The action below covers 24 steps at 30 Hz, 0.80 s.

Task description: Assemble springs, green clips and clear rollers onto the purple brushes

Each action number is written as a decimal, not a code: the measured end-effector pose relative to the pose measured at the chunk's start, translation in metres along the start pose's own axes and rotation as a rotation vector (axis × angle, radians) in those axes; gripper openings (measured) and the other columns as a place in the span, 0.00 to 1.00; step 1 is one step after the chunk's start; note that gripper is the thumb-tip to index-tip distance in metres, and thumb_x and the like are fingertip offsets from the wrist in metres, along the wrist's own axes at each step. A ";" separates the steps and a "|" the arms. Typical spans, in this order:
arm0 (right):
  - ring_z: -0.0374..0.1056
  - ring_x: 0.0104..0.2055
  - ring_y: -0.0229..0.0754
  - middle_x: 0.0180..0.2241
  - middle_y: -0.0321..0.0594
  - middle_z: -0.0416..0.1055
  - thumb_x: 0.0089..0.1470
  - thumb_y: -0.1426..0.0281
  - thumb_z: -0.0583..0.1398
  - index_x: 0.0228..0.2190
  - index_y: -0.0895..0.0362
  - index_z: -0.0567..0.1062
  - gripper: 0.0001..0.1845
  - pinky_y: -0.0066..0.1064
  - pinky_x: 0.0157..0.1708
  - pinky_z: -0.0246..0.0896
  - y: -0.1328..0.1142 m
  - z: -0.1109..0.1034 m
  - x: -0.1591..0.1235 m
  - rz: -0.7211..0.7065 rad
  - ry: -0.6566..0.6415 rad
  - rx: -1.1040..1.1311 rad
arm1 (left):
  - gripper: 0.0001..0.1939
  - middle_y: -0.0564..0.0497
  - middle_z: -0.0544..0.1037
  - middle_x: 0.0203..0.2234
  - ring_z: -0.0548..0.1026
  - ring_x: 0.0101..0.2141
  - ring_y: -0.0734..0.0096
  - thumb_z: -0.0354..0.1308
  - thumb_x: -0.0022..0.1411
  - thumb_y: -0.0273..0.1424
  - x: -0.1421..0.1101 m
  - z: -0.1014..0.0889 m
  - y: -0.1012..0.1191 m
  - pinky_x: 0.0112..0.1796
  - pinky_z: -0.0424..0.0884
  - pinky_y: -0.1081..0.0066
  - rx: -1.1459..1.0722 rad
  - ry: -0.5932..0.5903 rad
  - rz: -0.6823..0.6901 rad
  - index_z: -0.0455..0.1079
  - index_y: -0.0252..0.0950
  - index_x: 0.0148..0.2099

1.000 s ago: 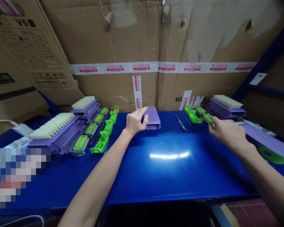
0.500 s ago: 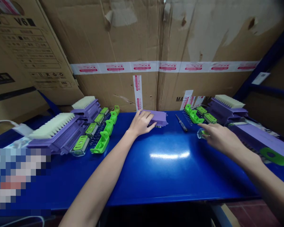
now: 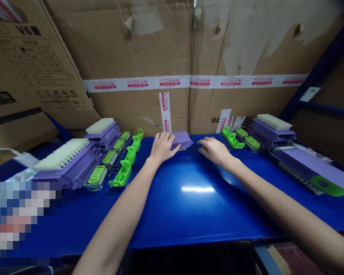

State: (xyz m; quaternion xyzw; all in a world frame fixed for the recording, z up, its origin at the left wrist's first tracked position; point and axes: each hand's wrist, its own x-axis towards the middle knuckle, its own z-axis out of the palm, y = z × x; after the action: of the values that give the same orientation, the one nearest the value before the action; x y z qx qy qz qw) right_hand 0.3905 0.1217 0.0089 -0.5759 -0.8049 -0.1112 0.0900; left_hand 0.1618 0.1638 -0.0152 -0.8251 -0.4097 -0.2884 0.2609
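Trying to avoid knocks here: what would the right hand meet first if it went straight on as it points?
The right hand would probably meet the facing end of the purple block at the left hand first, though depth is unclear in this single view.

A glossy, blue-painted table (image 3: pixel 172 217) carried everything. Near its far edge lay a small purple plastic block with pale bristles underneath (image 3: pixel 182 138). Well left of that block sat two purple plastic housings topped with cream bristles (image 3: pixel 65 154), a row of clear boxes with lime-green tops (image 3: pixel 110 157), and a row of bright green plastic brackets (image 3: pixel 130 154). Right of the block lay a shorter green bracket strip (image 3: pixel 235 142), two green-topped clear cases (image 3: pixel 252 144), another cream-bristled purple housing (image 3: pixel 271 132), and a long purple bar with a green end (image 3: pixel 306 162).
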 end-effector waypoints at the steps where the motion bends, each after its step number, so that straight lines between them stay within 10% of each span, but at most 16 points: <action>1: 0.68 0.45 0.49 0.42 0.46 0.73 0.57 0.70 0.57 0.47 0.55 0.73 0.16 0.35 0.41 0.63 0.000 0.003 0.007 0.003 0.003 0.002 | 0.20 0.40 0.74 0.36 0.69 0.40 0.54 0.47 0.64 0.44 0.000 0.000 0.000 0.41 0.62 0.58 0.000 0.001 0.002 0.70 0.33 0.43; 24: 0.67 0.49 0.49 0.47 0.48 0.72 0.54 0.68 0.59 0.50 0.60 0.71 0.21 0.36 0.49 0.60 0.016 0.033 0.011 0.164 0.199 0.291 | 0.19 0.41 0.76 0.40 0.70 0.42 0.55 0.48 0.65 0.42 -0.001 0.006 -0.001 0.44 0.60 0.58 -0.058 0.002 -0.009 0.69 0.33 0.46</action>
State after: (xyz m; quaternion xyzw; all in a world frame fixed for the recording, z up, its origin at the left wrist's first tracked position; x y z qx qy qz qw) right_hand 0.4016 0.1461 -0.0186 -0.6067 -0.7499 -0.0422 0.2604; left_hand 0.1619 0.1679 -0.0200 -0.8304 -0.4045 -0.3020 0.2358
